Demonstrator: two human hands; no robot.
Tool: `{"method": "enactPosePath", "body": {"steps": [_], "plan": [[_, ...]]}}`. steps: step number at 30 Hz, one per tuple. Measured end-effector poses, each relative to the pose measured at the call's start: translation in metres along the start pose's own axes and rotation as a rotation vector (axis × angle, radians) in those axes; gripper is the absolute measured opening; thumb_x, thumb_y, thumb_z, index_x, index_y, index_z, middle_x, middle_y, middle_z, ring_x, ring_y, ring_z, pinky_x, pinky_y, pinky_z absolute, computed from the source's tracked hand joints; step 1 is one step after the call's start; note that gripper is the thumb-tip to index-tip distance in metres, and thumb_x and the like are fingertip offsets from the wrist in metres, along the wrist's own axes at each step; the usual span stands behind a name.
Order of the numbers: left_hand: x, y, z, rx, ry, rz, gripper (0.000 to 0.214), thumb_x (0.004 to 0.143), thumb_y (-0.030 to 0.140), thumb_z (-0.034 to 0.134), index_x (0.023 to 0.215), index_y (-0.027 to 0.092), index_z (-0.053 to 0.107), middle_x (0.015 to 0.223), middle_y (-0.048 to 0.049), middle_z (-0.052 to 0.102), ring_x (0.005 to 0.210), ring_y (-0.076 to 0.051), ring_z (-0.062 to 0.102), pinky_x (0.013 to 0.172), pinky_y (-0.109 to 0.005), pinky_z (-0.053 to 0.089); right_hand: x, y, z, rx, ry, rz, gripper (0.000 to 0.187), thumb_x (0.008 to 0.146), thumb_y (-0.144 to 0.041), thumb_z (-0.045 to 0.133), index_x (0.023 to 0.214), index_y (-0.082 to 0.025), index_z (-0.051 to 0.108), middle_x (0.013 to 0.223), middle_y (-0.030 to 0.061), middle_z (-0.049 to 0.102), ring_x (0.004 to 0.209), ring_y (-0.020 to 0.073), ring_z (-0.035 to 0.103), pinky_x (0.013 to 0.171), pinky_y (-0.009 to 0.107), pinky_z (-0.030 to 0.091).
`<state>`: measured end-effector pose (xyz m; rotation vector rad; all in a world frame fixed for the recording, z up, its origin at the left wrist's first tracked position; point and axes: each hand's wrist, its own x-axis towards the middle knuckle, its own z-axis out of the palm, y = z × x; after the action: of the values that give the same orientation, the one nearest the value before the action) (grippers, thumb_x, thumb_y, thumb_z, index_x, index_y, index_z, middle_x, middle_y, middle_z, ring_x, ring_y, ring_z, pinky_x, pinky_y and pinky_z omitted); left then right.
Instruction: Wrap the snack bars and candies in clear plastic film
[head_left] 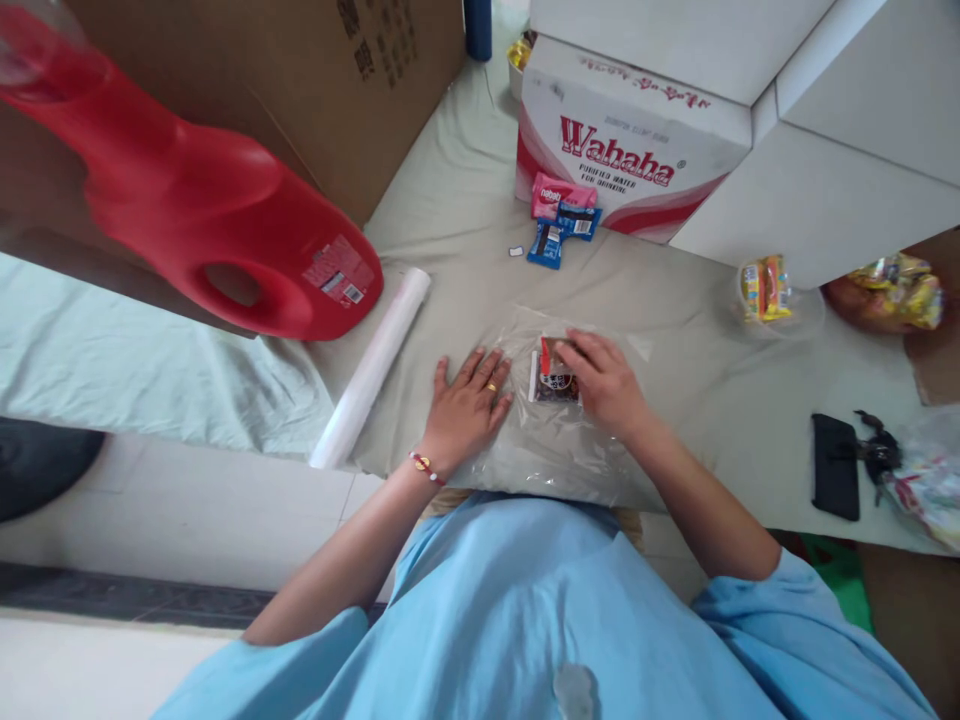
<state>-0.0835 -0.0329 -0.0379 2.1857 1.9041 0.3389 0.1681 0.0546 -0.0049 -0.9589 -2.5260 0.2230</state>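
Note:
A clear plastic bag lies flat on the pale cloth in front of me. Inside or under its upper part is a small dark snack packet with red and white print. My left hand lies flat on the bag's left edge, fingers stretched out, a ring on one finger and a red bead bracelet at the wrist. My right hand rests over the packet's right side with the fingers curled down on it through the plastic.
A white roll lies left of the bag. A big red jug lies at the far left before a brown carton. A Wahaha box, pink and blue snack packets, more snacks and a black pouch surround me.

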Motion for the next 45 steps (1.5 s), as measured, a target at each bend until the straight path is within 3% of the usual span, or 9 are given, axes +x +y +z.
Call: {"method": "enactPosePath", "body": {"steps": [4, 8, 11, 14, 25, 32, 37, 41, 45], "plan": [[0.0, 0.0, -0.001, -0.01, 0.005, 0.005, 0.057, 0.11, 0.045, 0.036, 0.163, 0.027, 0.046, 0.169, -0.0083, 0.045, 0.161, -0.031, 0.034, 0.132, -0.069, 0.008, -0.014, -0.015, 0.013, -0.076, -0.247, 0.009, 0.058, 0.102, -0.032, 0.061, 0.158, -0.023, 0.051, 0.162, 0.0137, 0.051, 0.145, 0.0342, 0.046, 0.123, 0.058, 0.036], [0.0, 0.0, -0.001, -0.018, -0.003, -0.005, 0.057, 0.11, 0.046, 0.036, 0.162, 0.027, 0.046, 0.17, -0.0078, 0.044, 0.161, -0.03, 0.034, 0.132, -0.068, 0.007, -0.006, -0.007, 0.005, -0.035, -0.231, 0.082, 0.085, 0.091, -0.057, 0.076, 0.162, -0.021, 0.045, 0.16, 0.0171, 0.05, 0.145, 0.0393, 0.042, 0.122, 0.058, 0.036], [0.0, 0.0, -0.002, -0.016, -0.003, -0.01, 0.057, 0.11, 0.045, 0.036, 0.163, 0.028, 0.046, 0.17, -0.0075, 0.044, 0.161, -0.03, 0.035, 0.132, -0.067, 0.007, 0.009, -0.002, 0.005, -0.012, -0.305, 0.077, 0.09, 0.087, -0.052, 0.081, 0.163, -0.022, 0.043, 0.158, 0.0169, 0.052, 0.151, 0.0404, 0.036, 0.125, 0.061, 0.031], [0.0, 0.0, -0.002, -0.015, -0.006, -0.007, 0.057, 0.11, 0.047, 0.035, 0.163, 0.029, 0.046, 0.17, -0.0071, 0.044, 0.161, -0.03, 0.034, 0.132, -0.067, 0.007, 0.015, -0.001, 0.01, -0.025, -0.383, 0.057, 0.078, 0.091, -0.04, 0.079, 0.16, -0.024, 0.046, 0.151, 0.0154, 0.058, 0.151, 0.0408, 0.036, 0.125, 0.066, 0.026], [0.0, 0.0, 0.0, -0.033, -0.004, -0.022, 0.057, 0.109, 0.045, 0.035, 0.163, 0.029, 0.045, 0.17, -0.007, 0.043, 0.162, -0.03, 0.033, 0.133, -0.066, 0.006, 0.002, 0.011, 0.004, -0.021, -0.329, 0.085, 0.074, 0.091, -0.037, 0.076, 0.157, -0.021, 0.049, 0.139, 0.0191, 0.061, 0.138, 0.041, 0.045, 0.116, 0.06, 0.04], [0.0, 0.0, 0.0, -0.025, 0.0, -0.016, 0.057, 0.11, 0.046, 0.035, 0.163, 0.028, 0.045, 0.171, -0.0071, 0.042, 0.162, -0.03, 0.033, 0.132, -0.067, 0.006, -0.001, -0.004, 0.011, -0.057, -0.332, 0.066, 0.072, 0.093, -0.034, 0.073, 0.159, -0.018, 0.048, 0.145, 0.0195, 0.058, 0.142, 0.0396, 0.043, 0.122, 0.062, 0.033], [0.0, 0.001, -0.001, -0.023, -0.003, -0.017, 0.057, 0.109, 0.045, 0.035, 0.163, 0.027, 0.045, 0.171, -0.007, 0.042, 0.161, -0.029, 0.034, 0.133, -0.066, 0.007, -0.006, -0.001, 0.009, -0.011, -0.32, 0.06, 0.076, 0.097, -0.048, 0.068, 0.162, -0.019, 0.042, 0.151, 0.0192, 0.057, 0.148, 0.0396, 0.04, 0.126, 0.066, 0.025], [0.0, 0.001, -0.002, -0.03, -0.003, -0.021, 0.058, 0.109, 0.046, 0.035, 0.163, 0.028, 0.045, 0.171, -0.007, 0.043, 0.161, -0.03, 0.034, 0.133, -0.066, 0.007, -0.006, 0.007, 0.005, 0.06, -0.295, 0.107, 0.069, 0.104, -0.05, 0.056, 0.162, -0.015, 0.042, 0.152, 0.0208, 0.058, 0.15, 0.0391, 0.04, 0.122, 0.063, 0.033], [0.0, 0.0, -0.001, -0.032, -0.004, -0.022, 0.058, 0.109, 0.045, 0.036, 0.163, 0.029, 0.045, 0.17, -0.0073, 0.044, 0.161, -0.03, 0.034, 0.132, -0.067, 0.007, 0.002, 0.011, 0.003, 0.047, -0.337, 0.133, 0.065, 0.096, -0.044, 0.069, 0.152, -0.015, 0.054, 0.139, 0.0207, 0.065, 0.146, 0.0411, 0.042, 0.119, 0.062, 0.037]]}}
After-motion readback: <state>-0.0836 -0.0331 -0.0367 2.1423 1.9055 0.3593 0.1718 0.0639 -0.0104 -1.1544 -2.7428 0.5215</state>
